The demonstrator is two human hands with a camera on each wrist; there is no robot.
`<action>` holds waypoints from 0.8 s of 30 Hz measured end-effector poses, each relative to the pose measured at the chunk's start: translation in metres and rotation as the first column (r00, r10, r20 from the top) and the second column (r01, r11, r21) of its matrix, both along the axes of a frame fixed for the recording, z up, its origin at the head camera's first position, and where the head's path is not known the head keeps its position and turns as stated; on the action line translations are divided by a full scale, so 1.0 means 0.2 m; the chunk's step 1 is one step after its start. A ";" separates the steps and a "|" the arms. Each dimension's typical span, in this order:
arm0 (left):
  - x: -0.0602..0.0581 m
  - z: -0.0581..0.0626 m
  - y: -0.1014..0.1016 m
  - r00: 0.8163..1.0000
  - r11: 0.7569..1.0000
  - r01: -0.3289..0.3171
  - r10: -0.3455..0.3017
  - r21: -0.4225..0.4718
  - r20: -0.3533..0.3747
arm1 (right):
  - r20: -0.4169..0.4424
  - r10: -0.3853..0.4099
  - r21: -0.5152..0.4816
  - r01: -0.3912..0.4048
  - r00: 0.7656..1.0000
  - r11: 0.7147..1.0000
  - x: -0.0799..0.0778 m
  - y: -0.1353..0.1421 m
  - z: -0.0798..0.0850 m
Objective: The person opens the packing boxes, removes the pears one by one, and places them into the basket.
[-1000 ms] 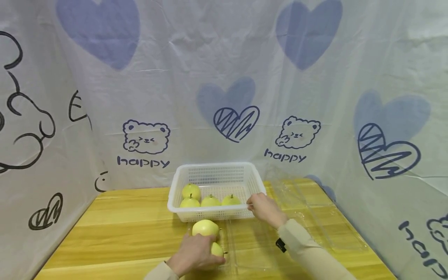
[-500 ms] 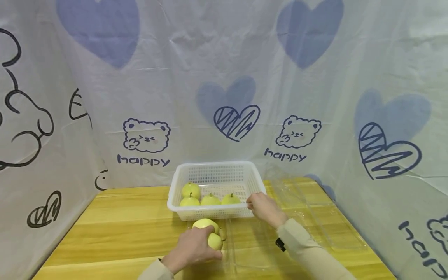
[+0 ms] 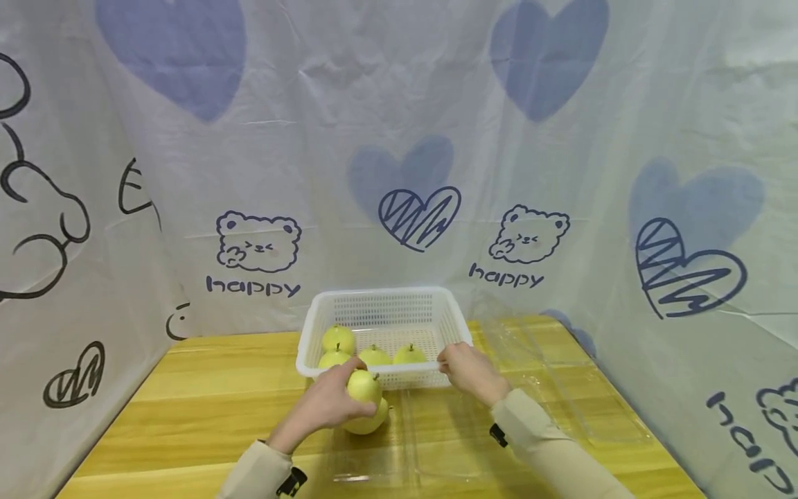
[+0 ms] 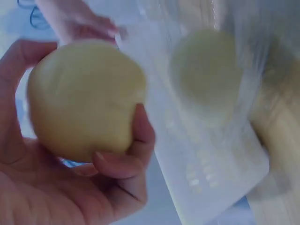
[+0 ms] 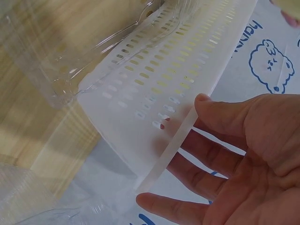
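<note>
My left hand point(image 3: 327, 402) holds a round yellow pear point(image 3: 364, 388), stem up, just in front of the white plastic basket point(image 3: 321, 371). In the left wrist view, thumb and fingers curl round that pear point(image 4: 86, 101). Behind and below it a second pear point(image 3: 368, 424) sits in a clear plastic box point(image 3: 411, 443), partly covered by the held one. Several pears point(image 3: 409, 355) lie along the front and left of the basket. At its front right corner my right hand point(image 3: 474, 373) grips the rim, thumb on one side and fingers on the other in the right wrist view point(image 5: 243, 150).
To the right on the wooden table point(image 3: 206, 388) lies another clear plastic piece point(image 3: 573, 395), hard to see against the wood. The basket stands near the back edge, close to a white printed curtain point(image 3: 349, 83) that encloses the table on three sides.
My left hand has lifted its pear from the clear box, up and forward towards the basket, uncovering the box's near part. The right hand has stayed on the basket rim.
</note>
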State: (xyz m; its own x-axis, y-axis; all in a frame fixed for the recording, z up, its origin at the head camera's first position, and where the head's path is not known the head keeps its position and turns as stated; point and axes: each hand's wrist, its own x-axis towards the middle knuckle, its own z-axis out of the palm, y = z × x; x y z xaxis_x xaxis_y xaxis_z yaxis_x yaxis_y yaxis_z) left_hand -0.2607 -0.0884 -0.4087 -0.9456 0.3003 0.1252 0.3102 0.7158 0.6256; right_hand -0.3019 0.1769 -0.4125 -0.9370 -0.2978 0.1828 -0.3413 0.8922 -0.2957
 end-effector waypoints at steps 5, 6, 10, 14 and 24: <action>-0.12 0.05 -0.03 0.994 0.989 -0.098 0.102 0.110 -0.033 | -0.009 0.011 0.002 -0.011 1.000 1.000 0.00 0.00 0.00; -0.15 0.05 -0.03 0.994 0.987 -0.103 0.108 0.125 -0.035 | -0.012 0.013 0.002 -0.013 1.000 1.000 0.00 0.00 0.00; -0.24 0.07 -0.04 0.992 0.984 -0.063 0.080 0.165 -0.099 | -0.015 0.011 0.014 -0.011 1.000 1.000 0.00 0.00 0.00; -0.31 0.06 -0.05 0.974 0.994 -0.014 0.038 0.109 -0.224 | -0.032 0.014 0.014 -0.014 0.999 1.000 0.00 0.00 0.00; -0.48 0.05 -0.03 0.941 0.996 -0.029 0.057 0.088 -0.334 | -0.049 0.019 0.008 -0.018 0.999 1.000 0.00 0.00 0.01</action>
State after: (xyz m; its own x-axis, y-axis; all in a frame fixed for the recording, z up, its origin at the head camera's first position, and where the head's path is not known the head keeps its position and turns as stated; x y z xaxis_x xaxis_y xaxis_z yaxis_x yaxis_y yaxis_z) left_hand -0.3561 -0.0936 -0.3993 -0.8563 0.2357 0.4595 0.4819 0.6845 0.5470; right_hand -0.3011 0.1761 -0.4115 -0.9211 -0.3168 0.2263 -0.3719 0.8878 -0.2711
